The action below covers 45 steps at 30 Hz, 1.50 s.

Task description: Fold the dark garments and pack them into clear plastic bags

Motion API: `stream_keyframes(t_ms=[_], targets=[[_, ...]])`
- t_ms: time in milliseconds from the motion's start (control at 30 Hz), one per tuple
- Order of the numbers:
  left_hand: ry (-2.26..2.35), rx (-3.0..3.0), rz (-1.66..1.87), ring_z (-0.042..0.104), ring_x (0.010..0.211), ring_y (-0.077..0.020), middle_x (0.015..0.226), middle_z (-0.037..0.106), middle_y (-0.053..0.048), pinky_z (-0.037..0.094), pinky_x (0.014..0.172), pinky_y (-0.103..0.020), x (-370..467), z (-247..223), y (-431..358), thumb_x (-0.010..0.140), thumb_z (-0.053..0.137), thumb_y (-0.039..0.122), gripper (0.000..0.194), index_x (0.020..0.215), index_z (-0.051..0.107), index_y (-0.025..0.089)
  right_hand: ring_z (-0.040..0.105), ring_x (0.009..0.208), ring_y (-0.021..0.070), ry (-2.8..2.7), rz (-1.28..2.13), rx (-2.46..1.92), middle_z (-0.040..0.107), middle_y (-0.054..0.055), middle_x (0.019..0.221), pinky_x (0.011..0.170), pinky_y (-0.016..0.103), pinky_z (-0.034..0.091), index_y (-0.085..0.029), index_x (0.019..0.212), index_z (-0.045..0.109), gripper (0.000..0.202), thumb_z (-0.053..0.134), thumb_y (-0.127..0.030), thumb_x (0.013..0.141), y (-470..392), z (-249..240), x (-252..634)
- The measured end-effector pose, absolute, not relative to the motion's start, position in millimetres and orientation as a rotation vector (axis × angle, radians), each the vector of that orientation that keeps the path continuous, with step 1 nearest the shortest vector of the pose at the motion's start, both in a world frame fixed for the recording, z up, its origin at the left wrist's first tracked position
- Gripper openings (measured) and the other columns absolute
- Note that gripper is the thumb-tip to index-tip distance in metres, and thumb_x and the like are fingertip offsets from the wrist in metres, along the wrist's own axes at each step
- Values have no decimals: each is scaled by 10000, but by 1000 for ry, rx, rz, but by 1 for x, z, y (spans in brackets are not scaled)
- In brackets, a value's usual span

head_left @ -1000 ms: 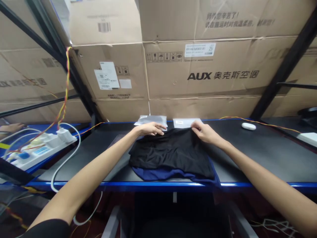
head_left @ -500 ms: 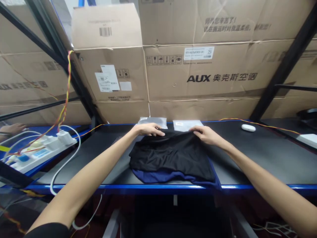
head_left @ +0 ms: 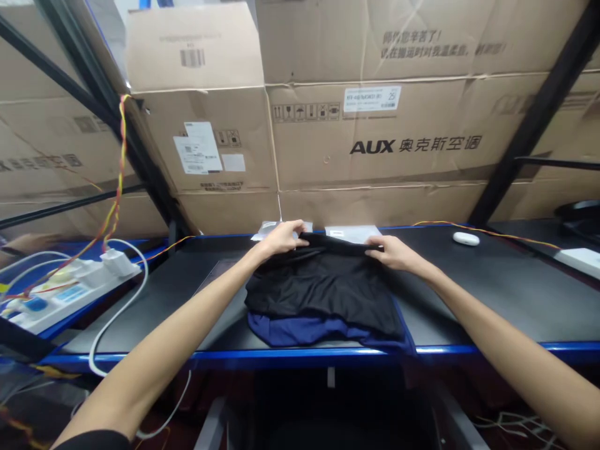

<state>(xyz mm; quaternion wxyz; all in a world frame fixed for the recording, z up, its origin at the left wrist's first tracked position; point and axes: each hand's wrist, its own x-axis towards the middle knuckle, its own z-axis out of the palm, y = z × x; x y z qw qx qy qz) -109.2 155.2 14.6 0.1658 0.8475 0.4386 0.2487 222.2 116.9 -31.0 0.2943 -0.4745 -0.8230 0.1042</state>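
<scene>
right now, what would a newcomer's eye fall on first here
Probably the rumpled black cloth midway along the dark tabletop, its far edge gripped by the left hand and right hand. Blue fabric shows along its near side. Behind stands brown cardboard printed AUX.

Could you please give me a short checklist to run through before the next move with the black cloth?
1. Left hand pinches the far edge of the black cloth: ok.
2. Right hand pinches that edge further right: ok.
3. Black cloth lies smooth: not ok, it is wrinkled.
4. Blue cloth lies flat underneath: cannot tell, mostly covered.
5. White case is apart from both cloths: ok.
6. White cable is apart from both cloths: ok.
</scene>
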Motion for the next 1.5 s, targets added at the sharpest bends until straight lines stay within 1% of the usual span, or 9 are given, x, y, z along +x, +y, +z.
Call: stream_keyframes(t_ms=[133, 300, 433, 567, 733, 900, 1100, 1267, 1500], targets=[[1227, 2472, 540, 596, 760, -179, 825, 682, 5, 433, 702, -253, -114, 19, 151, 699, 706, 434, 286, 863, 702, 199, 687, 821, 256, -2193, 369, -1269, 756, 53, 870, 789, 375, 538, -204, 856, 703, 134, 626, -274, 771, 115, -26, 221], [1219, 2363, 429, 595, 626, -153, 708, 660, 7, 423, 600, -239, -118, 25, 146, 758, 674, 558, 395, 858, 723, 179, 652, 712, 225, -2233, 545, -1313, 723, 32, 759, 670, 338, 517, -184, 829, 725, 326, 605, -487, 839, 109, -15, 219], [1155, 2454, 698, 637, 661, -153, 748, 698, 5, 478, 646, -239, -117, 19, 141, 803, 654, 428, 292, 937, 732, 180, 661, 755, 237, -2130, 447, -1225, 726, 30, 787, 704, 356, 519, -188, 807, 717, 333, 566, -482, 846, 99, -14, 219], [981, 2824, 880, 674, 885, -186, 941, 746, -33, 518, 842, -292, -125, 8, 122, 847, 586, 224, 183, 940, 740, 190, 699, 870, 255, -2121, 226, -1157, 761, 51, 927, 827, 390, 541, -212, 906, 727, 211, 588, -347, 823, 80, -24, 218], [760, 3168, 550, 658, 1096, -212, 1108, 738, -52, 515, 963, -330, -140, -7, 92, 881, 463, 85, 347, 1060, 736, 200, 704, 1035, 260, -2382, 43, -1148, 755, 46, 1118, 937, 421, 548, -255, 1063, 723, 345, 522, -153, 801, 53, -41, 215], [922, 3051, 270, 620, 1207, -199, 1245, 706, -13, 482, 1062, -335, -147, -14, 79, 819, 500, 62, 448, 1173, 719, 226, 643, 1194, 275, -2565, 65, -1164, 688, 106, 1282, 1053, 439, 497, -196, 1168, 721, 340, 497, -281, 927, 41, -45, 215], [960, 2873, 541, 564, 1284, -223, 1374, 623, -52, 428, 1120, -394, -163, 2, 58, 930, 566, 298, 344, 1252, 676, 249, 508, 1347, 313, -2461, 105, -1095, 621, 110, 1380, 1151, 521, 386, -208, 1259, 686, 410, 568, -439, 941, 13, -34, 219], [892, 2748, 417, 667, 1057, -198, 1152, 715, -44, 517, 958, -307, -189, 15, 27, 858, 703, 449, 274, 1040, 752, 250, 671, 1088, 233, -2455, 282, -932, 729, 68, 1166, 947, 382, 554, -253, 1157, 716, 286, 634, -394, 922, -29, -27, 219], [1076, 2970, 338, 674, 1067, -202, 1184, 713, -40, 521, 946, -310, -204, -7, 2, 936, 601, 347, 239, 1104, 742, 252, 691, 1022, 245, -2560, 33, -1044, 734, 80, 1165, 909, 404, 561, -231, 1140, 731, 277, 575, -362, 953, -45, -33, 217]])
